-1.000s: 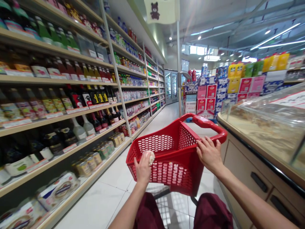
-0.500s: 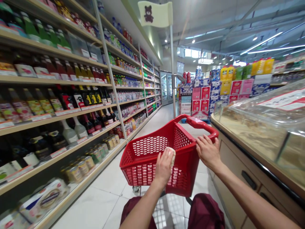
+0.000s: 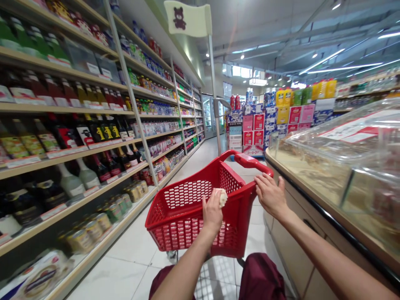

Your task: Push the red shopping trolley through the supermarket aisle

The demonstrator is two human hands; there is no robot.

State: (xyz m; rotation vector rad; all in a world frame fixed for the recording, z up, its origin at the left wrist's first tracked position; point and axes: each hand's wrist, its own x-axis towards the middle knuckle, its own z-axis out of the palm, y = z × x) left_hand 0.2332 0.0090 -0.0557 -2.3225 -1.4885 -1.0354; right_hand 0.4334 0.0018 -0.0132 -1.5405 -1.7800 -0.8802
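Observation:
A red plastic shopping cart (image 3: 236,225) with perforated basket walls stands close in front of me, its handle (image 3: 251,161) at the upper right. Bunched under the fingers of my left hand (image 3: 212,214) is a small cream-white cloth (image 3: 223,197), held over the cart's near side; part of it is hidden by the hand. My right hand (image 3: 270,193) has its fingers curled over the cart's rim just below the handle, with the thumb raised apart. A pole with a cream bear flag (image 3: 189,18) rises behind the cart.
Shelves of bottles and cans (image 3: 75,148) run along the left. On the right is a display counter (image 3: 312,212) with a clear cover. Stacked drink cartons (image 3: 253,129) stand farther ahead, beside the tiled aisle floor (image 3: 125,246).
My left hand has turned a little, so more of the cloth's crumpled edge shows. The whole view has shifted, putting the cart slightly farther left. My right hand stays at the rim.

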